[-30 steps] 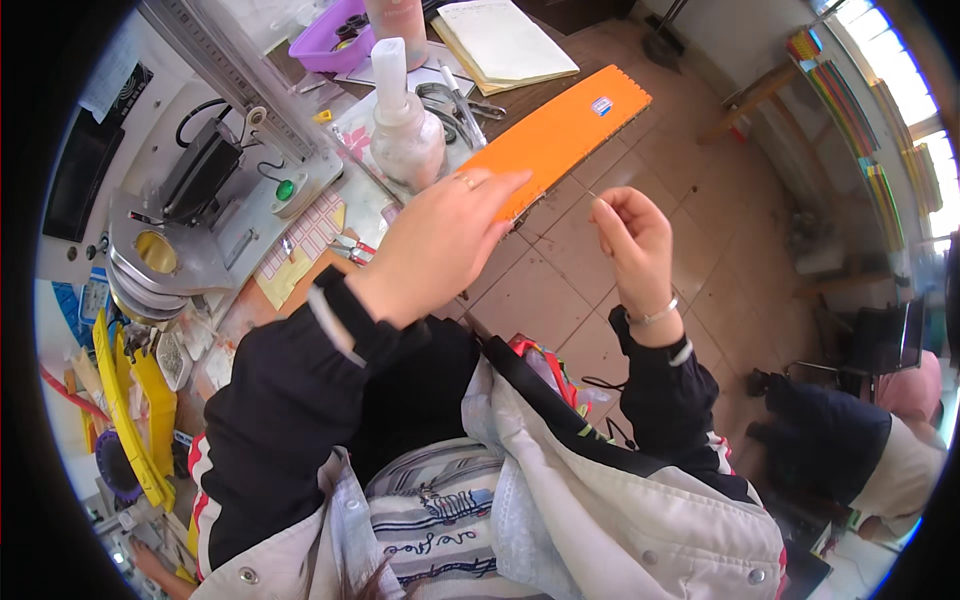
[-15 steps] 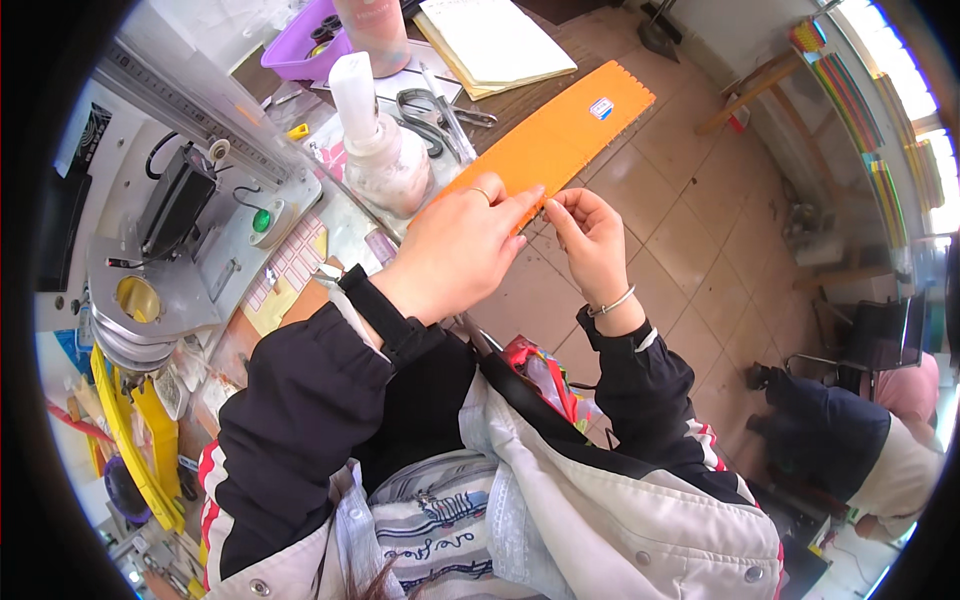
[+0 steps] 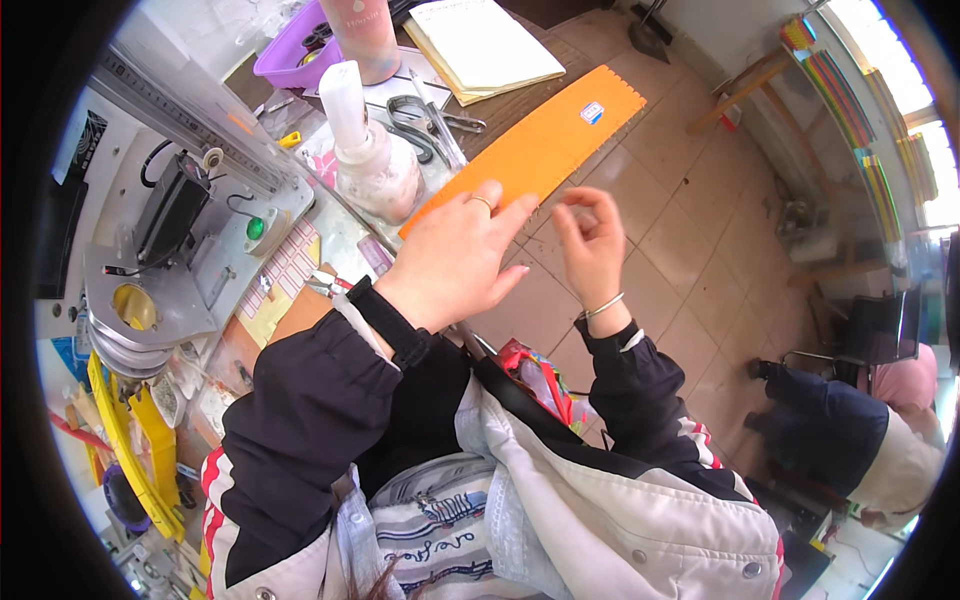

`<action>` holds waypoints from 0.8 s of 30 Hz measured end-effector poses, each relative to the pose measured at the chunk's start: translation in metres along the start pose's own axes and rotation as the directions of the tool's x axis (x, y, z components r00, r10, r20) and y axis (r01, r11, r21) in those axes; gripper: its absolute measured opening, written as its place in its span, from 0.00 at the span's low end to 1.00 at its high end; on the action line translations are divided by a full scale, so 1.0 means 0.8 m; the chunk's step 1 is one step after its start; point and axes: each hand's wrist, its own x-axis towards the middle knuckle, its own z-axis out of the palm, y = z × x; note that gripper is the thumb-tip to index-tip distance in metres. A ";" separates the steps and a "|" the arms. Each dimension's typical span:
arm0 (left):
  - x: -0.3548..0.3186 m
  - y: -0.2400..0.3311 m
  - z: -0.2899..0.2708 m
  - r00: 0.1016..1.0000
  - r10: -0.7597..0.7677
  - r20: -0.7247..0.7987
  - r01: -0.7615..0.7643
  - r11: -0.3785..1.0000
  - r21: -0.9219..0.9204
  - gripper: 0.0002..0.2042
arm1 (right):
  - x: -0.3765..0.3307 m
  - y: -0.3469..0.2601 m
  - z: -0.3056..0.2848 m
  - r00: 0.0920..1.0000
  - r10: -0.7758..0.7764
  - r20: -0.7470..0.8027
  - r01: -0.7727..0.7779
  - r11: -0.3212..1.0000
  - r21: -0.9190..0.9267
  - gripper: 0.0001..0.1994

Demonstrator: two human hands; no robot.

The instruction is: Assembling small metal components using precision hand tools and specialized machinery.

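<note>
A long orange strip with small notches along its edges and a small white-and-blue label lies slanted across the table edge, reaching out over the floor. My left hand rests on its near end, fingers stretched out on the surface and thumb apart, gripping nothing. Just off the strip's right edge, my right hand hangs in the air with fingers curled in toward the thumb. It is slightly blurred, and whatever may be between the fingertips is too small to make out.
A whitish bottle stands left of the strip, beside scissors. Farther back are a paper pad, a pink cup and a purple basket. A machine stands at left. Another person is at lower right.
My right hand has come away from the strip's edge, a little to the right. My left thumb has spread away from the fingers, and the left hand has shifted slightly back along the strip.
</note>
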 end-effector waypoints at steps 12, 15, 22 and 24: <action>-0.001 0.003 -0.005 0.998 -0.048 0.051 0.048 0.999 -0.002 0.34 | 0.046 -0.027 -0.020 0.984 -0.154 -0.093 0.085 0.854 -0.514 0.08; -0.001 0.003 -0.006 0.998 -0.039 0.044 0.038 0.999 0.006 0.35 | 0.047 -0.037 -0.017 0.973 -0.233 -0.011 0.172 0.749 -0.640 0.07; 0.008 0.004 0.005 0.998 -0.050 0.038 0.048 0.998 0.043 0.38 | 0.064 -0.069 -0.019 0.932 -0.330 0.152 0.340 0.646 -0.683 0.05; 0.005 0.008 -0.004 0.993 -0.085 0.080 0.084 0.996 0.025 0.39 | 0.060 -0.116 -0.009 0.937 -0.347 0.048 0.338 0.861 -0.379 0.04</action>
